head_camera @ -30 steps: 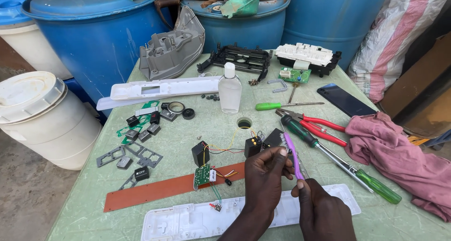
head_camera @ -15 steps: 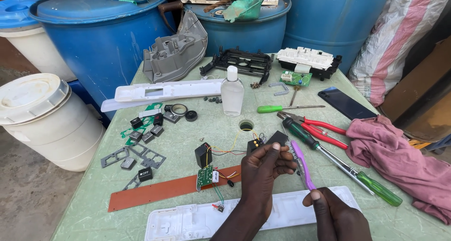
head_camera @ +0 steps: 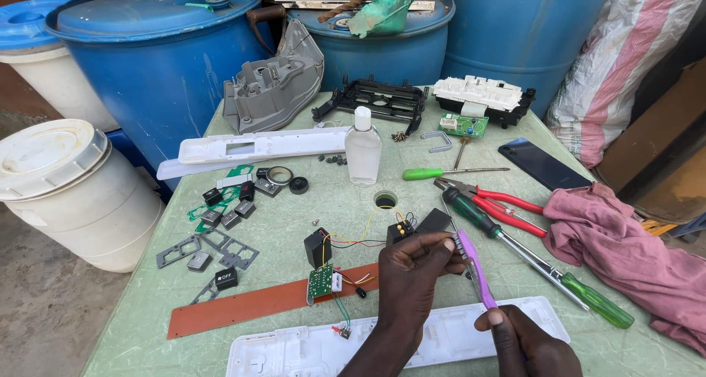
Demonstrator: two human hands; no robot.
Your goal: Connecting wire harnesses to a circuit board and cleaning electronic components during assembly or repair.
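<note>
brush: purple toothbrush (head_camera: 476,268), held in air above worktop, front centre, just over the white panel.
brush axis: long axis runs from head at upper-left (near 625,355) down-right to handle end in right hand; tilted, not upright.
bristle end: touching or just beside left fingertips (head_camera: 441,243); contact w/ the small part there cannot be told.
left hand: left hand (head_camera: 412,281), grip pressed together on a small dark piece; piece mostly hidden by fingers, kind not clear.
right hand: right hand (head_camera: 526,340), thumb + fingers pinching lower handle of brush, low in frame.
relation: brush head lies up-left from right grip, straight toward left grip; left hand nearer to head, right nearer to tail.
wiring: green circuit board (head_camera: 320,281) w/ coloured wires, lying just left of left hand, on red-brown strip (head_camera: 250,307); black box (head_camera: 318,246) behind it.
below hands: white panel (head_camera: 434,340), flat at worktop front edge.
right of brush: green-handled screwdriver (head_camera: 537,263) and red pliers (head_camera: 500,204), lying diagonal, near but apart from brush.
further out: clear bottle (head_camera: 363,147) upright mid-worktop; pink cloth (head_camera: 625,252) at right edge; dark phone (head_camera: 543,164) behind it.
worktop: green worktop (head_camera: 294,222), small black + grey parts scattered left.
surround: blue drums (head_camera: 162,61) behind, white bucket (head_camera: 66,189) at left.
</note>
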